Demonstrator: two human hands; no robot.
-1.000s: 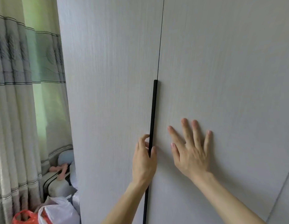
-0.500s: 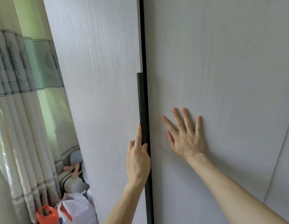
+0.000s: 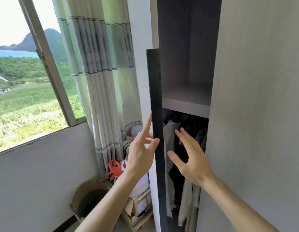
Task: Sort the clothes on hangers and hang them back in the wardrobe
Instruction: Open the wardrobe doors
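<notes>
Wardrobe door [image 3: 140, 47] stood ajar, seen edge-on. Left hand [image 3: 140, 154] pinched its black handle strip [image 3: 155, 91] between thumb and curled fingers, index finger straight toward 12 o'clock. Right hand [image 3: 190, 159], at 3 o'clock of the left, hovered released, fingers spread before the opening. Hanging clothes [image 3: 170, 139] lay inside, at 6 o'clock of the shelf [image 3: 185, 106], partly behind the right hand.

Bright daylight floods through the window [image 3: 25, 67]; wardrobe interior [image 3: 187, 64] stays dim, edges curved
</notes>
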